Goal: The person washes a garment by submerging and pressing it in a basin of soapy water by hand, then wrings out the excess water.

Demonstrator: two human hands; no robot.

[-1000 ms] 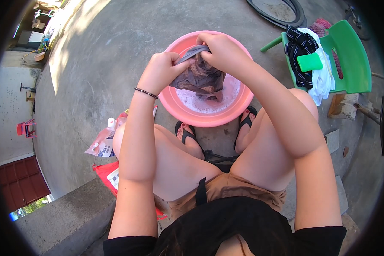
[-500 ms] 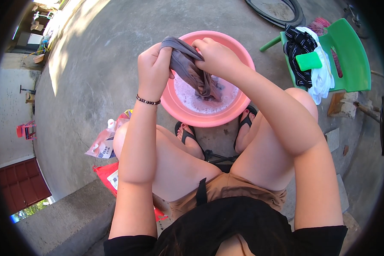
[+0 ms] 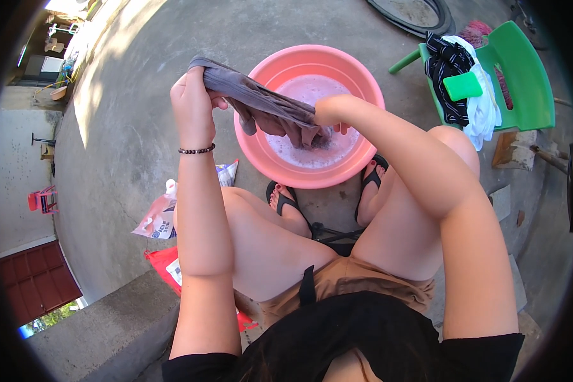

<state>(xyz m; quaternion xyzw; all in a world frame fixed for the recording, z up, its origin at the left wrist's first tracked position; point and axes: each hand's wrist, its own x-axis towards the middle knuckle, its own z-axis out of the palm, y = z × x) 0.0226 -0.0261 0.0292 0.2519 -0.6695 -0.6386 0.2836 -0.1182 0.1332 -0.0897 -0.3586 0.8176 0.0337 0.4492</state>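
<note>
My left hand (image 3: 194,105) is closed on one end of a grey-brown garment (image 3: 264,102), lifted over the left rim of the pink plastic basin (image 3: 309,180). My right hand (image 3: 334,114) grips the other end above the basin's right side, its fingertips partly hidden beneath. The fabric stretches slantwise between both hands, and its bunched lower part hangs down to the foamy water (image 3: 315,159).
A green chair (image 3: 531,79) at right holds black striped cloth (image 3: 445,108), white cloth (image 3: 481,127) and a green block (image 3: 461,86). Behind are black tyres (image 3: 442,22). Printed pouches (image 3: 153,219) and a red bag (image 3: 165,264) lie at left, near a concrete ledge (image 3: 108,315).
My left hand has moved left, drawing the garment out sideways across the basin. My right hand has moved down and slightly right. The cloth is now more stretched out than bunched.
</note>
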